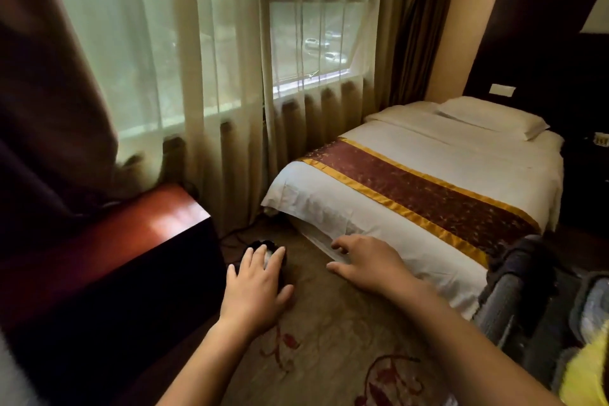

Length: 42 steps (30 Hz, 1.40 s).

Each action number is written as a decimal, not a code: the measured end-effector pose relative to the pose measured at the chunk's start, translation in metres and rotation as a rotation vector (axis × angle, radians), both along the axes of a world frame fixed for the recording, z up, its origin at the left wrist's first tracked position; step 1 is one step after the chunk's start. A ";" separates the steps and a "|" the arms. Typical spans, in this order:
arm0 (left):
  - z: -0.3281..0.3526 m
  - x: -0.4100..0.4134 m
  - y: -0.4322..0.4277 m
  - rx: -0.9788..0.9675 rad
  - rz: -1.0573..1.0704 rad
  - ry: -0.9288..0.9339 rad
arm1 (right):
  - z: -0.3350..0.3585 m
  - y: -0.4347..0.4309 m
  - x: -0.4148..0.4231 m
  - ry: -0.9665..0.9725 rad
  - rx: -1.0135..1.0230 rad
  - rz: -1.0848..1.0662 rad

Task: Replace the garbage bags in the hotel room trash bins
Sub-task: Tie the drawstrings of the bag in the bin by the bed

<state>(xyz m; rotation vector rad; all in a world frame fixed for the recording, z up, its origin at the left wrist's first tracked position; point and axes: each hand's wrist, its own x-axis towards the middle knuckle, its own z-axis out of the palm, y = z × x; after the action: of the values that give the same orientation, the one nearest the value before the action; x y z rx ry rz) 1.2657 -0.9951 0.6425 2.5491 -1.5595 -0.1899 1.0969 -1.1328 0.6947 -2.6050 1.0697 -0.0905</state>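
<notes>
L hand (255, 287) reaches down over a small black trash bin (260, 244) on the carpet (329, 339), btw the dark wood table (141, 224) and the foot of the bed (445, 155). Its fingers (278, 259) are straight and spread wide, holding nothing. They cover most of the bin's mouth, w/ smth white showing btw them; can't tell if they touch the rim. R hand (365, 264) is out at the bed's foot edge, fingers (342, 242) wide and slightly bent. The tips are on or just over a clear plastic bag (316, 214) that lies flat over the bed's near corner and hangs down its side; no grip on it. Bed has white sheets, a maroon runner (428, 191) w/ gold trim and a pillow (494, 119). Sheer curtains (214, 76) cover the window behind. Grey fabric item (520, 290) sits at far R.
</notes>
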 end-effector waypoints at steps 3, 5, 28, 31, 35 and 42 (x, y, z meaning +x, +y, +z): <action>-0.010 0.035 -0.014 0.013 0.070 -0.003 | -0.013 -0.025 0.039 -0.001 0.015 0.058; -0.016 0.058 -0.030 0.022 0.101 -0.019 | -0.022 -0.047 0.066 0.017 0.013 0.095; -0.111 0.266 -0.224 0.160 0.270 0.114 | -0.129 -0.255 0.313 0.161 0.220 0.210; -0.132 0.301 -0.248 0.171 0.248 0.135 | -0.142 -0.277 0.347 0.200 0.216 0.195; -0.150 0.339 -0.280 0.190 0.219 0.148 | -0.155 -0.302 0.384 0.227 0.226 0.191; -0.182 0.379 -0.320 0.243 0.244 0.208 | -0.185 -0.350 0.426 0.269 0.253 0.211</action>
<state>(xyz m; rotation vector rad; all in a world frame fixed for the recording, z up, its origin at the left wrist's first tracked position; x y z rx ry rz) 1.6446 -1.3152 0.4600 2.7645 -1.2050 -0.6268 1.5232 -1.4829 0.5099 -2.5233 0.8170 0.4263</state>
